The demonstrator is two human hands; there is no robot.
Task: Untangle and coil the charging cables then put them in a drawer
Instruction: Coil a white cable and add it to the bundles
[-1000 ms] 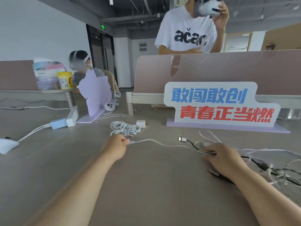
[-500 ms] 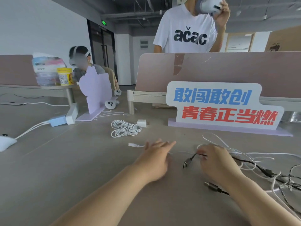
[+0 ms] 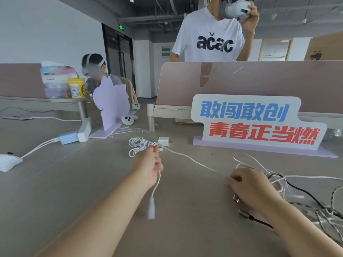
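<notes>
While my left hand [image 3: 150,166] is raised above the worktop [image 3: 74,182], its fingers are curled round a white cable [image 3: 191,160], whose plug end [image 3: 151,208] dangles blurred below my palm. From those fingers the cable runs across toward my right hand [image 3: 248,184], which rests knuckles-up with its fingers bent under; I cannot tell whether it pinches anything. Just beyond my left fingertips lies a coiled white bundle [image 3: 137,145], a white charger block [image 3: 163,141] beside it. Tangled white and black cables [image 3: 278,182] spread outward from my right hand, and two metal connectors [image 3: 236,198] lie by that wrist.
</notes>
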